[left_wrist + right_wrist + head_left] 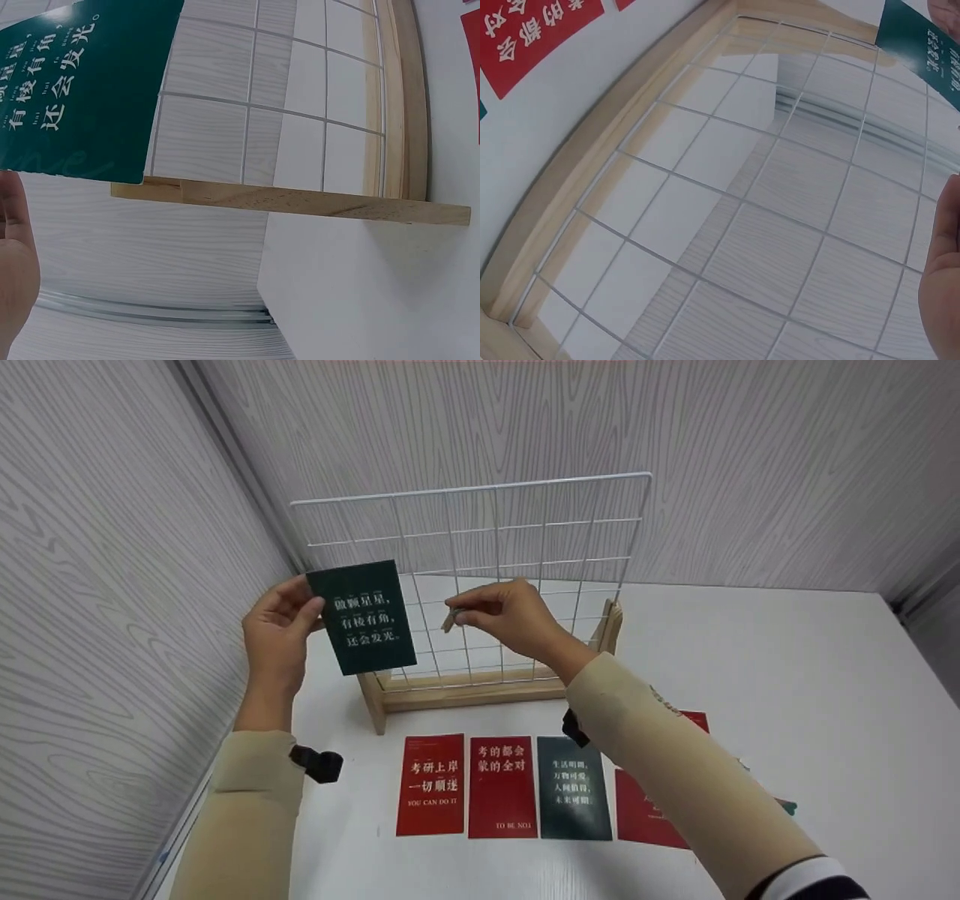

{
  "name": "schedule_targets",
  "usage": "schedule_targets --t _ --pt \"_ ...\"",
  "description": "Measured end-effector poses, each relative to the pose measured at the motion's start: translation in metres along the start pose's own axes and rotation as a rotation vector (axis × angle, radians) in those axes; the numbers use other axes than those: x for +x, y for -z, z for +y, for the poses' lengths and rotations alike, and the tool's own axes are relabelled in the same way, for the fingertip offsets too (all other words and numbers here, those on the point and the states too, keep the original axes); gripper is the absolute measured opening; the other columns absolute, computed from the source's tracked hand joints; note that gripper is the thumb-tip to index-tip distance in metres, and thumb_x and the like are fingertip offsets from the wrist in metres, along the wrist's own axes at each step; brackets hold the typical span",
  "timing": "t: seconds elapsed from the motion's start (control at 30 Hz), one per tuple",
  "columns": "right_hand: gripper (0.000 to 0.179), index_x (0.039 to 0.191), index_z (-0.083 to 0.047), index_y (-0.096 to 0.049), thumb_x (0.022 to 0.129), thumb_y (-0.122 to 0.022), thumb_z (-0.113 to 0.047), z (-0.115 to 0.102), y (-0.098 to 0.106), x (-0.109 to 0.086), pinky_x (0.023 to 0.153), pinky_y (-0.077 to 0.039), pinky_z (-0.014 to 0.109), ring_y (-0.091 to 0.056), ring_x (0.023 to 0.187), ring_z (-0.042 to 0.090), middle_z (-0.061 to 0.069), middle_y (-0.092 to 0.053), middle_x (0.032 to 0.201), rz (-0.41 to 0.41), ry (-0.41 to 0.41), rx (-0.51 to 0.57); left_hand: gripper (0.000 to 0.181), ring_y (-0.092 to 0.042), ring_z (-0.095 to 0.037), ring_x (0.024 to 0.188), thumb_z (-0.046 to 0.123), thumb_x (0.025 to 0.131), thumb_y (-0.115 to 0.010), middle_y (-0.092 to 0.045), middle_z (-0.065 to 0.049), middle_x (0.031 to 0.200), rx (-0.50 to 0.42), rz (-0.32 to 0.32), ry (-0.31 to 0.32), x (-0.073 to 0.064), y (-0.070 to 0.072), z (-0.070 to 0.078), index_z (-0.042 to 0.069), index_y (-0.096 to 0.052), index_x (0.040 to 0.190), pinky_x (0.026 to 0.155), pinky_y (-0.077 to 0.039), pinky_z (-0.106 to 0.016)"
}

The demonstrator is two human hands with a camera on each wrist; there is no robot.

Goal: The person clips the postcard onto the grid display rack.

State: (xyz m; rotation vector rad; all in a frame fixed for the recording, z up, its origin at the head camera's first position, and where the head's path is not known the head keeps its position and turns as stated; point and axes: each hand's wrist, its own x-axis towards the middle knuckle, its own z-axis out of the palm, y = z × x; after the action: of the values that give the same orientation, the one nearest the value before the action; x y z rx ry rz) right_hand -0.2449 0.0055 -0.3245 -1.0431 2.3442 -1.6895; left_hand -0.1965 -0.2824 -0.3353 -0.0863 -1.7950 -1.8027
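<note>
My left hand pinches a dark green card with white Chinese characters by its left edge, thumb in front. The card overlaps the left part of a white wire grid in the head view. Between the thumb and fingertips of my right hand is a small wooden clothespin, held in front of the grid's middle. In the left wrist view, the green card stands near the grid's wooden foot. The right wrist view shows only part of my right hand; the clothespin is out of sight there.
The grid stands in a wooden base on a white table. In front lie a red card, another red card, a green card and more red cards, partly under my right forearm. Wood-grain panels rise behind.
</note>
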Motion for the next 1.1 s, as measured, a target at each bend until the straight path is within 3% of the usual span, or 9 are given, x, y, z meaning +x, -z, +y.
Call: schedule_targets --t 0.33,0.5,0.67,0.9,1.1 --pt "0.020 0.108 -0.007 -0.072 0.089 -0.066 -0.005 -0.030 -0.005 0.021 0.081 -0.051 0.021 -0.065 0.088 0.006 -0.001 -0.070 0.101 0.054 0.036 -0.055 0.024 -0.059 -0.019 0.080 -0.001 0.085 -0.068 -0.063 -0.011 0.094 -0.041 0.028 -0.009 0.006 -0.001 0.004 0.003 -0.068 0.109 0.069 -0.053 -0.025" --pt "0.020 0.108 -0.005 -0.072 0.089 -0.066 -0.006 -0.041 -0.006 0.031 0.080 -0.050 0.018 -0.064 0.087 0.004 -0.001 -0.069 0.100 0.060 0.093 -0.135 0.024 -0.059 -0.020 0.084 0.002 0.085 -0.068 -0.063 -0.013 0.099 -0.057 0.038 0.002 0.009 -0.003 0.006 0.003 -0.068 0.109 0.072 -0.053 -0.025" --pt "0.019 0.107 -0.005 -0.072 0.089 -0.066 -0.006 -0.054 -0.005 0.040 0.078 -0.051 0.019 -0.065 0.085 0.004 0.000 -0.070 0.099 0.085 0.127 -0.148 0.023 -0.058 -0.020 0.083 0.001 0.085 -0.068 -0.062 -0.014 0.098 -0.071 0.053 -0.003 0.012 -0.004 0.007 0.002 -0.068 0.108 0.072 -0.052 -0.026" --pt "0.017 0.105 -0.006 -0.071 0.089 -0.066 -0.009 -0.067 -0.009 0.050 0.077 -0.050 0.017 -0.063 0.084 0.003 -0.001 -0.069 0.100 0.128 0.102 -0.169 0.021 -0.057 -0.020 0.080 -0.001 0.083 -0.069 -0.062 -0.013 0.095 -0.139 0.065 0.008 0.014 -0.004 0.009 0.000 -0.069 0.105 0.070 -0.052 -0.026" --pt "0.019 0.108 -0.007 -0.070 0.091 -0.065 -0.013 -0.077 -0.012 0.058 0.080 -0.049 0.017 -0.063 0.090 0.005 -0.002 -0.068 0.105 0.147 0.066 -0.166 0.021 -0.058 -0.020 0.079 -0.001 0.084 -0.069 -0.062 -0.014 0.094 -0.139 0.059 -0.004 0.015 -0.003 0.010 0.000 -0.069 0.105 0.070 -0.052 -0.025"
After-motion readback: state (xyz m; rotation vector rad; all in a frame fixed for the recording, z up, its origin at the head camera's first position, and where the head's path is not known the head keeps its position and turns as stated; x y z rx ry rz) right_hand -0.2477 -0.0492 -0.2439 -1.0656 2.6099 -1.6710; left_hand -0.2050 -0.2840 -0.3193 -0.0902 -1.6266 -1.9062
